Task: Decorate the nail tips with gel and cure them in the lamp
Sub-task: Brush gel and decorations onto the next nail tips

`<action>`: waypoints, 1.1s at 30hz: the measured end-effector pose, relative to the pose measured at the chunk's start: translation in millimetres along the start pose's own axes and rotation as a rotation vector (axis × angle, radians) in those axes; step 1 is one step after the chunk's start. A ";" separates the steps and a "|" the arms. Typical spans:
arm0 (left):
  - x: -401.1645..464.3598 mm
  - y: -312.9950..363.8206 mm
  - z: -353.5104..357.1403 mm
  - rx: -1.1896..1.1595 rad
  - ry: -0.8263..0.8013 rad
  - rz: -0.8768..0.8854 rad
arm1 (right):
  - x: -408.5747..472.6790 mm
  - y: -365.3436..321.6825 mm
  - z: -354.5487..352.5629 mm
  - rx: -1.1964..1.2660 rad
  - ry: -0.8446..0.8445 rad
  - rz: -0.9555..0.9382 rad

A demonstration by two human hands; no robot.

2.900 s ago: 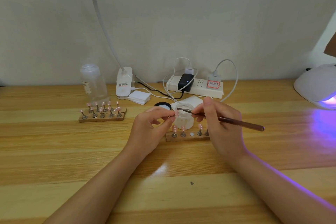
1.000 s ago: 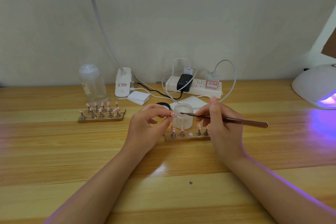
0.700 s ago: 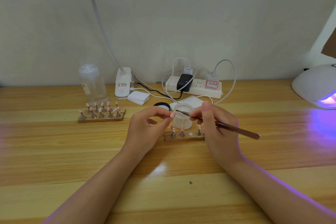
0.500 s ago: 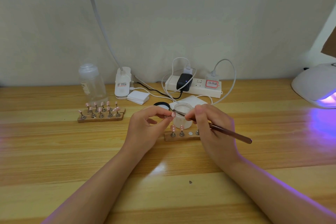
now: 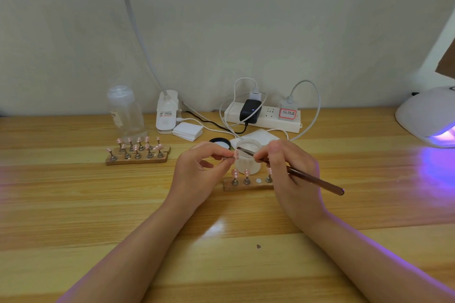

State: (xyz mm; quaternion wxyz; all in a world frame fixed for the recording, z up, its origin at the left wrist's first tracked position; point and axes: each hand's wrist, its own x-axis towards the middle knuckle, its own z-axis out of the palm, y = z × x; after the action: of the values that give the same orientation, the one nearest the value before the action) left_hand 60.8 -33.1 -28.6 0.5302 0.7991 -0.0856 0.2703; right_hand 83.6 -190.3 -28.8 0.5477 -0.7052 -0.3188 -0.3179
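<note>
Two hands meet over the jar [image 5: 248, 160]: the left hand [image 5: 197, 174] pinches a nail tip [image 5: 236, 154] steady at nine o'clock, while the right hand [image 5: 290, 174] grips the brush [image 5: 305, 178], bristles on it; the lamp [image 5: 428, 118] glows at three o'clock.

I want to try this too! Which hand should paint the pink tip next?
The right hand. It already grips the brush, whose point is at the tip. The left hand is busy pinching that tip.
</note>
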 end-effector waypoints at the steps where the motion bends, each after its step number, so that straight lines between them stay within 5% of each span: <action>1: 0.0 0.1 0.0 0.000 0.000 0.001 | -0.2 -0.1 0.5 -0.013 -0.009 0.003; 33: -0.9 5.6 -0.7 0.017 -0.021 -0.042 | -2.9 -0.7 0.5 0.092 0.032 0.048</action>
State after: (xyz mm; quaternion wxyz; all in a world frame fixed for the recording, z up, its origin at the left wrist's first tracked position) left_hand 57.4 -34.9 -24.3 0.5282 0.8078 -0.0719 0.2515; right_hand 81.4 -190.0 -30.8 0.5921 -0.6815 -0.3074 -0.3010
